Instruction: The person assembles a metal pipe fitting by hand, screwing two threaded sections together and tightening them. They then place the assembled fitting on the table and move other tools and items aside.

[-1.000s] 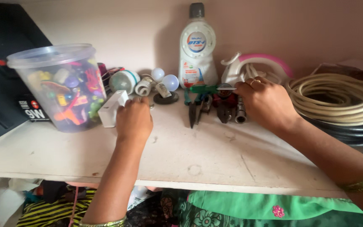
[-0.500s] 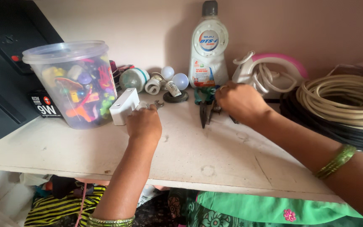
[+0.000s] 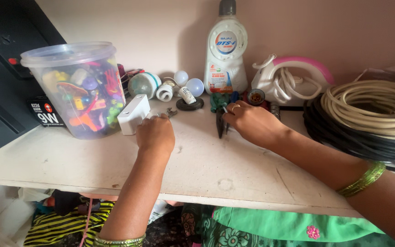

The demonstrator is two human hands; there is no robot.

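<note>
At the far left a black appliance (image 3: 3, 73) leans against the wall, a small dark box (image 3: 46, 114) at its foot. Next to it stands a clear plastic tub (image 3: 76, 89) with a lid, packed with small toys in yellow, pink, purple and orange. Just right of the tub lies a white rectangular plastic block (image 3: 133, 114), tilted, one end toward the tub. The left hand (image 3: 155, 133) is clenched into a loose fist with the knuckles up, right beside the block; its fingertips are at the block's near edge, but whether they grip it cannot be told. A small metal piece (image 3: 171, 112) shows just past the knuckles.

Behind, along the wall, sit a pale green round lamp (image 3: 143, 84), a spiral white bulb (image 3: 165, 90) and two round white bulbs (image 3: 188, 84), with a black ring (image 3: 189, 104) lying flat in front. A tall white bottle (image 3: 226, 50) with a grey cap stands upright behind them.

The right hand (image 3: 250, 122), a ring on one finger, is curled over the pliers (image 3: 220, 120), which lie on the pale, scuffed surface (image 3: 206, 164) near the middle: dark metal jaws toward the person, green handles toward the wall. The fingers close on the tool near its joint. A small round tin (image 3: 256, 96) stands just behind the hand.

Further right rests a white and pink clothes iron (image 3: 293, 77) with its cord wrapped around it, then a thick coil of cream cable (image 3: 371, 107) stacked on black cable (image 3: 344, 137). A green-gold bangle (image 3: 361, 180) circles the right wrist.
</note>
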